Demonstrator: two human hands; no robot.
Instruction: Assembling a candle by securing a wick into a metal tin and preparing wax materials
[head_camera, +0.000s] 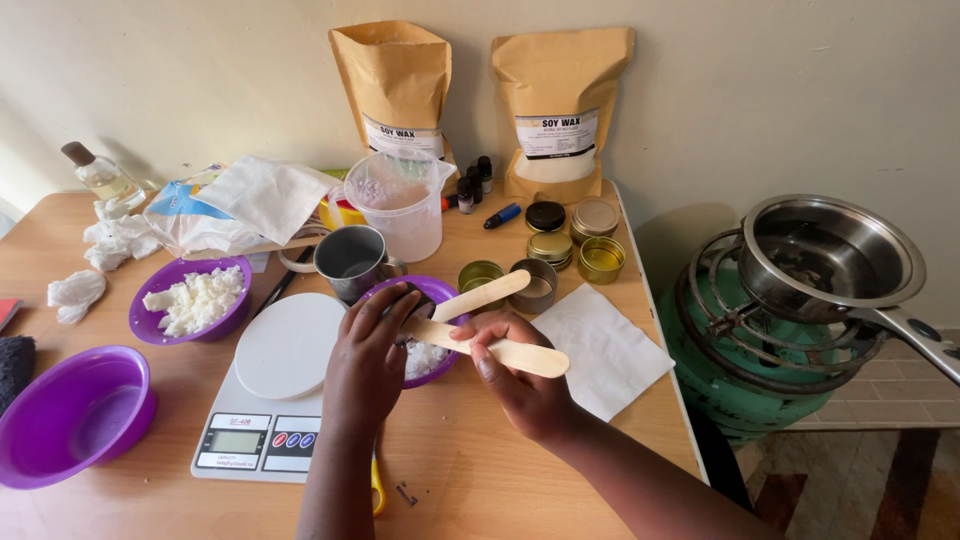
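1. Empty purple bowl (75, 412), far left of the desk (480, 470); nothing has gone into it so far.
2. Purple bowl of white wax flakes (195, 298), behind it; still well filled.
3. Digital kitchen scale (270, 395), white round platter bare; nothing is being weighed.
4. Left hand (368, 362), fingers curled over the near rim of the purple bowl under the hands (436, 352), which holds some white wax.
5. Two flat wooden stirring sticks (500, 330), crossed above that bowl; the right hand (520, 385) is closed around the lower one.
6. Two tan stand-up pouches (480, 95), against the wall, each with a white rectangular label.
7. Gold tins (570, 245), several open and apparently unfilled; pouring seems yet to come.
8. Steel pan (830, 255) on a green gas burner, right of the desk.
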